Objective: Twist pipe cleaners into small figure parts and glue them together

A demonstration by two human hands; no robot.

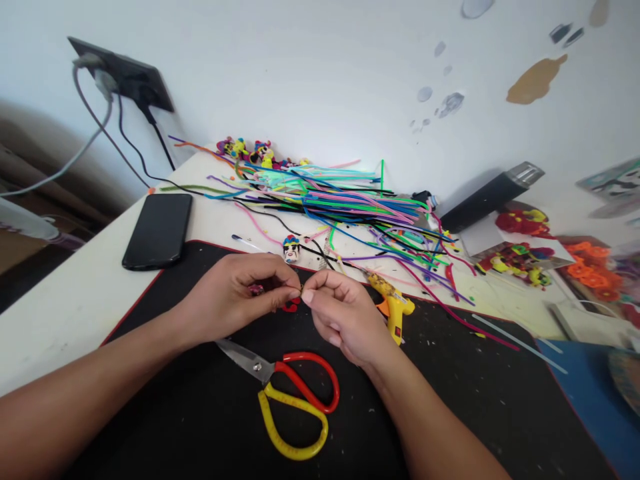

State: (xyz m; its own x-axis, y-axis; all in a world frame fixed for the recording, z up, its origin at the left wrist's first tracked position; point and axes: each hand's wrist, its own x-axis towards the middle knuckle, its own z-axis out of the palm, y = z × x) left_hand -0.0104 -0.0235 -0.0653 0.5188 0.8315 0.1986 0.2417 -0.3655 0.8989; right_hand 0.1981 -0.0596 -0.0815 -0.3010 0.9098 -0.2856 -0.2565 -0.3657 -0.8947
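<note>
My left hand [233, 293] and my right hand [345, 313] meet over the black mat [180, 407], thumbs and forefingers pinched tip to tip. Whatever sits between the fingertips is too small to make out. Partly hidden behind the left fingers, a small red piece [291, 307] shows. Scissors [257, 367] with one red and one yellow handle lie just below the hands, their blade tip under my left wrist. Beyond the fingers rests a little doll head [291, 249] with a white face. A yellow glue gun [397, 308] lies right of my right hand, partly covered by it.
Many coloured pipe cleaners [350, 203] spread across the back of the table. A black phone [157, 230] lies at left. Small colourful figures [260, 152] stand by the wall. At right are a dark flask [485, 197] and orange fuzzy pieces [595, 267].
</note>
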